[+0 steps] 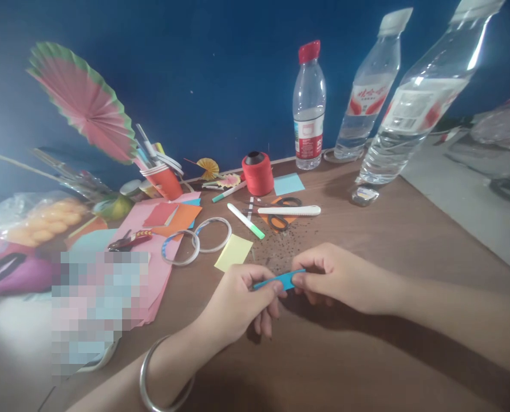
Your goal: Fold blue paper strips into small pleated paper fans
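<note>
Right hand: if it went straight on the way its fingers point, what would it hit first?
Probably the left hand. The right hand points leftward along the blue paper strip that both pinch, so those fingers lie just ahead, though depth is unclear.

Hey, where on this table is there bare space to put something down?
Bare table lies right of the scissors, between the water bottles and the right hand. More bare wood sits at the near edge, below the left hand and the blue paper strip both hands pinch. Crowded: the left side, with pink paper sheets, tape rings and cup of pens.
</note>
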`<state>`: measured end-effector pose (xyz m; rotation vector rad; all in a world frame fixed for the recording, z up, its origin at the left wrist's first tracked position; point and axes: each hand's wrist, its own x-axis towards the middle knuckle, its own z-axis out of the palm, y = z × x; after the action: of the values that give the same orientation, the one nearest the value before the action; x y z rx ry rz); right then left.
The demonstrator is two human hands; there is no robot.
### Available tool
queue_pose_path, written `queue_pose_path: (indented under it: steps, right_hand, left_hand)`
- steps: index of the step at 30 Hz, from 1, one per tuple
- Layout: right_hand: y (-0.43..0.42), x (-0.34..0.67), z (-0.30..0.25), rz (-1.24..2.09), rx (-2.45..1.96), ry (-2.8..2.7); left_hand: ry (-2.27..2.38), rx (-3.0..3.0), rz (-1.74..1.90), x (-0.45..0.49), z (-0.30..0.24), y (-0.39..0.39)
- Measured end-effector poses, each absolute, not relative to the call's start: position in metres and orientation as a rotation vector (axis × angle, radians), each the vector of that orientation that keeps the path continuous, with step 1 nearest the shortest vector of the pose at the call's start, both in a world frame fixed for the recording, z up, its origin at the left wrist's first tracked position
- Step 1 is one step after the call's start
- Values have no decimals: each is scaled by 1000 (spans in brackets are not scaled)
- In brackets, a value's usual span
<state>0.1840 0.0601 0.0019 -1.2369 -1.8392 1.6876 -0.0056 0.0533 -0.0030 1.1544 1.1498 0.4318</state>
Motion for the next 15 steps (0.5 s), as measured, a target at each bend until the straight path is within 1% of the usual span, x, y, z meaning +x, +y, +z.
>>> queue_pose_path:
  steps: [5, 9, 15]
  right_hand:
    - [58, 185, 2, 1575, -1312, -1870]
    - [58, 185, 1, 1604, -1323, -1801]
    - [58, 183, 1, 1633, -1283, -1765]
  left_hand:
    - [1214, 1243, 394, -10, 3, 56]
    - [1262, 1314, 431, -20, 7, 59]
    - [1039, 1255, 571, -23, 4, 62]
